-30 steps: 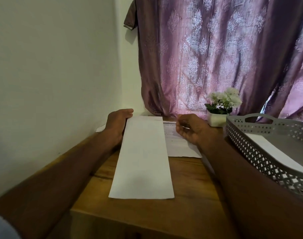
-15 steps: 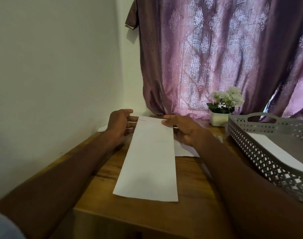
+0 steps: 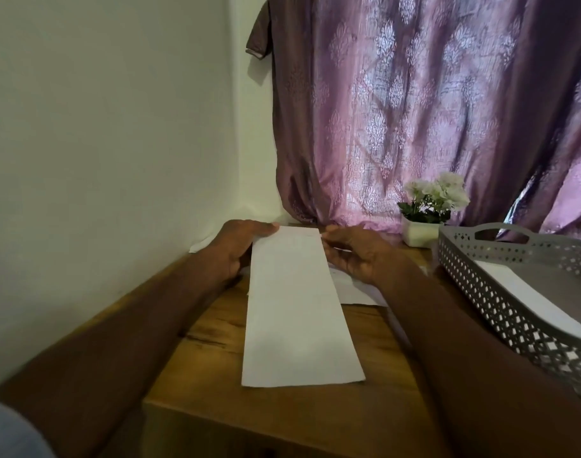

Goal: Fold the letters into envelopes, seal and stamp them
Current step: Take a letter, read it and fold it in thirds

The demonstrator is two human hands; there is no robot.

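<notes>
Both hands on the far end of the folded letter (image 3: pixel 295 305). Left hand (image 3: pixel 239 247): grip grasping the far-left corner, thumb on top, fingers curled under the edge. Right hand (image 3: pixel 351 251): grip pinching the far-right corner, fingertips at the edge.

Change over the last second: right hand was off the strip, over the printed sheet (image 3: pixel 351 289) beside it; it has now come across to the strip's far corner. Left hand has held that far end throughout. The strip has also swung slightly, near end now angled toward the right. My read: lengthwise fold is done and the hands are set for the next one, likely bringing the far end toward the near edge to get envelope size. Not started yet.

Letter position: long narrow strip flat on the worktop (image 3: pixel 315 421), running from the hands toward the near edge, centred between the forearms. Far part overlaps the printed sheet.

Outward: grey perforated tray (image 3: pixel 480 285) on the right holds a white sheet, possibly an envelope, can't tell. Small potted flowers (image 3: pixel 431 206) behind the tray, against the purple curtain (image 3: pixel 414 110). No stamps in view.
</notes>
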